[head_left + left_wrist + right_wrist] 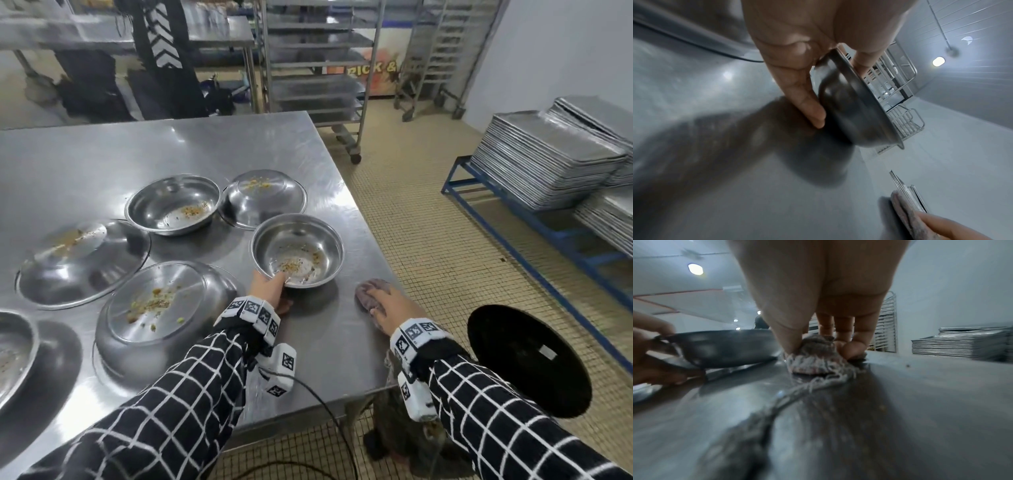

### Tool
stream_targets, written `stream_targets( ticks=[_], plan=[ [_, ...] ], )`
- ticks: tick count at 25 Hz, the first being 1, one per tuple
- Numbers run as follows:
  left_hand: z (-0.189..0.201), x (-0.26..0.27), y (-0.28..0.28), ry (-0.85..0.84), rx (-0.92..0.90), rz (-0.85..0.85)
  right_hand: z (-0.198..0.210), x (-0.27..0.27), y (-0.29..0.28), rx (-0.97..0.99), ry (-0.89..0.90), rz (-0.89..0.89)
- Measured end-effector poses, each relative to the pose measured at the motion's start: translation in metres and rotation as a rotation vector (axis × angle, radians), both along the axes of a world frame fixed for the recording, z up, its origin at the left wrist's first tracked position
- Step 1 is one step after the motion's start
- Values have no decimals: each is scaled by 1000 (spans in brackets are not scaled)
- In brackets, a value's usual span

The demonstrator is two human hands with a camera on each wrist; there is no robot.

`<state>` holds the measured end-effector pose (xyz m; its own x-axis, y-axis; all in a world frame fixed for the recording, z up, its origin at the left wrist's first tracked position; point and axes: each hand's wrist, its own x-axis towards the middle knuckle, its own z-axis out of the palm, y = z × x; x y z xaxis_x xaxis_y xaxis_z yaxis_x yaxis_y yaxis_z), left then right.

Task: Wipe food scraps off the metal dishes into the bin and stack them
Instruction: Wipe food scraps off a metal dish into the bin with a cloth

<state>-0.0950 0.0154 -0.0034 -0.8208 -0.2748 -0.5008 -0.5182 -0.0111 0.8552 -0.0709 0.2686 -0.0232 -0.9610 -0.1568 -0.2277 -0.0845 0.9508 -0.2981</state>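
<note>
I see the big steel desk (171, 147) first, with dirty metal dishes spread over it. Past its right edge, down on the floor, stands the black bin (527, 363). That is the way the next move has to go, I think: to the right and off the desk.

The bowl (297, 250) I care about sits near the right edge of the desk, with crumbs at the bottom. It is round, so it has no long side. Its near rim points at my left hand (269, 287), which is the nearer hand. My thumb is hooked inside the rim and my fingers (809, 104) are curled under the outside wall, pinching the bowl. In the left wrist view the bowl looks tipped up off the desk a little.

My right hand (394, 310) is just to the right of the bowl, between it and the bin. Its fingers (851, 347) are bent down and press a rag (371, 291) onto the desk, thumb on one side. The rag is near the bowl but not touching it.

The only writing I can read is "PICK &" on an orange sign (371, 68) far back. The rest is hidden.
</note>
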Motion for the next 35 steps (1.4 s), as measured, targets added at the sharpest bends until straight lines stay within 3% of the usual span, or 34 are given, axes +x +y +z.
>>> stream_targets(
  ticks=[7, 11, 13, 17, 24, 29, 35],
  plan=[
    [18, 26, 25, 58, 66, -99, 30, 54, 34, -276, 232, -460],
    [3, 24, 55, 77, -11, -313, 62, 91, 59, -462, 400, -666],
    [28, 41, 84, 124, -31, -432, 75, 109, 73, -497, 500, -713],
    [53, 56, 143, 292, -67, -678, 91, 125, 104, -484, 629, -696],
    [92, 59, 234, 472, -86, -975, 92, 92, 166, -315, 611, -462],
    [103, 40, 277, 500, -133, -1006, 102, 71, 194, -343, 543, -345],
    [98, 20, 312, 499, -143, -1010, 99, 73, 219, -102, 376, -37]
  ],
)
